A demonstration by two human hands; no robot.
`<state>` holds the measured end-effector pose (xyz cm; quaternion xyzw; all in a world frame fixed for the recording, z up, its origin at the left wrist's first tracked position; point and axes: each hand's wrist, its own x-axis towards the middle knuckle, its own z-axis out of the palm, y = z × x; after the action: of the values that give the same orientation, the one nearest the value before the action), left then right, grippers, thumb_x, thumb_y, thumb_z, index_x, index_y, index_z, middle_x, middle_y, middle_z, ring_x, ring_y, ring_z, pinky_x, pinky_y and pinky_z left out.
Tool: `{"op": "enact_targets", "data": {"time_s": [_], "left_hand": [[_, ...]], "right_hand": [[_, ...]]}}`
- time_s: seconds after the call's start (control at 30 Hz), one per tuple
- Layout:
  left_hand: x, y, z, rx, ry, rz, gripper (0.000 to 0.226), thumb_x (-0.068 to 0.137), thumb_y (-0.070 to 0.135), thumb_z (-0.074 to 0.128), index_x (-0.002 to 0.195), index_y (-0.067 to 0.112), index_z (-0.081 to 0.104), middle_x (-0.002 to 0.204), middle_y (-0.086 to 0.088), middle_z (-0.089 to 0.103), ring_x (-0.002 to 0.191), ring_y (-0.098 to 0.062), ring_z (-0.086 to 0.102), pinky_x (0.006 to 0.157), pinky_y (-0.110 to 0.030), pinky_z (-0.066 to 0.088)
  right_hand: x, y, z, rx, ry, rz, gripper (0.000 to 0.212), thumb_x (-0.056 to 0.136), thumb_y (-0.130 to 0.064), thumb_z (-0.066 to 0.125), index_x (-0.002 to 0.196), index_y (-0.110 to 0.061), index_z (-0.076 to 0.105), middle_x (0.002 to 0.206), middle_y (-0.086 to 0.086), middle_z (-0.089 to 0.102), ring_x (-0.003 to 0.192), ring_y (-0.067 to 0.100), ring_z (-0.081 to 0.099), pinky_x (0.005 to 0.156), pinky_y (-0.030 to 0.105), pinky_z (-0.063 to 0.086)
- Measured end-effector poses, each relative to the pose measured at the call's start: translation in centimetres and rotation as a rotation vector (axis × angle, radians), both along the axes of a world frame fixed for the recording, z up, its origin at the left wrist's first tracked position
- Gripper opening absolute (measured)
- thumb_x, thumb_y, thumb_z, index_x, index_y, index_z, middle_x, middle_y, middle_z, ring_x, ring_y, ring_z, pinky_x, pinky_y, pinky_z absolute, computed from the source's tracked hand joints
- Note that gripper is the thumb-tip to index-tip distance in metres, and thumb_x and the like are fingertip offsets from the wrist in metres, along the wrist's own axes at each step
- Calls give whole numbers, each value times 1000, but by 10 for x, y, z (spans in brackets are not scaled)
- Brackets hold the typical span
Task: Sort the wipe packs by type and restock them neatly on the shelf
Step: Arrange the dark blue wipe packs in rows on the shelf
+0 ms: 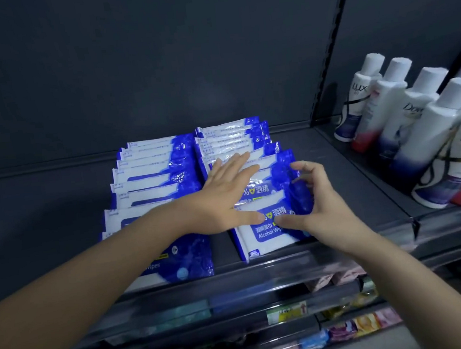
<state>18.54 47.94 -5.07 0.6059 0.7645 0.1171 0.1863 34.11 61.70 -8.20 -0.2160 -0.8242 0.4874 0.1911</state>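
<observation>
Two rows of blue and white alcohol wipe packs lie overlapped on the dark shelf (44,209). The left row (151,179) runs from the back to the shelf's front edge. My left hand (225,194) lies flat with straight fingers on top of the right row (237,142). My right hand (319,205) holds the right side of the front packs (261,239) of that row, fingers curled at their blue edge and thumb pressed on the front pack's label.
White bottles of body wash (405,126) stand in a row on the neighbouring shelf at the right, past a dark upright divider (332,43). Lower shelves (293,311) with colourful packets show below the front rail. The shelf's left part is bare.
</observation>
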Motion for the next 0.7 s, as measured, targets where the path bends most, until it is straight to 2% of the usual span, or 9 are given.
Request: {"op": "enact_targets", "data": {"time_s": [0.07,0.17,0.23,0.33,0.4,0.47,0.57,0.63,0.7], "left_hand": [[0,0,1,-8,6,5,85,93,48,50,152,25,-7,154,10,-30,120,10,-38,85,-1,-30],[-2,-3,2,-29,32,-2,85,94,50,49,152,27,-8,155,11,-27,137,1,-29,107,-16,-16],[-4,-4,5,-50,36,-15,85,93,51,50,152,30,-6,156,13,-24,140,0,-24,111,-20,-9],[-6,-2,12,-45,45,-8,88,88,57,52,153,30,-1,159,14,-14,143,-1,-15,110,-18,-5],[-5,0,15,4,162,16,100,80,68,54,153,28,-1,160,11,-11,144,-5,-12,113,-23,-6],[-4,3,15,11,282,62,121,69,78,58,152,22,-10,159,5,-19,145,-11,-18,112,-26,-12],[-3,6,12,-129,294,79,140,59,81,64,149,15,-21,156,-3,-29,143,-17,-26,112,-29,-14],[-3,5,8,-158,293,56,141,58,81,64,148,15,-22,156,-3,-29,143,-17,-26,114,-31,-13],[-4,4,7,-155,283,39,140,58,81,64,148,18,-23,156,0,-29,143,-14,-25,113,-30,-13]], "right_hand": [[1,2,6,153,-77,65,83,61,-24,89,126,-42,40,125,-12,32,119,-4,36,96,2,29],[-1,10,13,368,-153,116,91,56,-51,83,136,-37,42,132,-12,23,125,1,24,105,17,23],[-4,11,12,479,-181,142,97,56,-65,69,142,-32,37,131,-12,24,121,1,22,105,22,23],[-8,5,4,642,-103,134,88,72,-66,61,144,-22,38,124,-9,30,110,3,27,101,23,27],[-8,2,0,756,-88,125,83,77,-70,54,141,-18,43,119,-4,39,103,10,35,96,26,31],[-6,1,1,881,-125,77,81,75,-73,45,134,-17,50,108,-2,46,94,16,41,86,30,34],[-2,-1,4,1028,-126,-5,78,75,-77,40,120,-16,57,98,-2,50,85,20,46,75,31,33],[0,0,1,1033,-133,-5,85,76,-81,36,127,-15,54,114,2,51,98,22,47,80,33,35],[-1,3,-1,977,-164,22,100,70,-88,32,141,-18,42,139,6,40,122,22,38,94,36,34]]}}
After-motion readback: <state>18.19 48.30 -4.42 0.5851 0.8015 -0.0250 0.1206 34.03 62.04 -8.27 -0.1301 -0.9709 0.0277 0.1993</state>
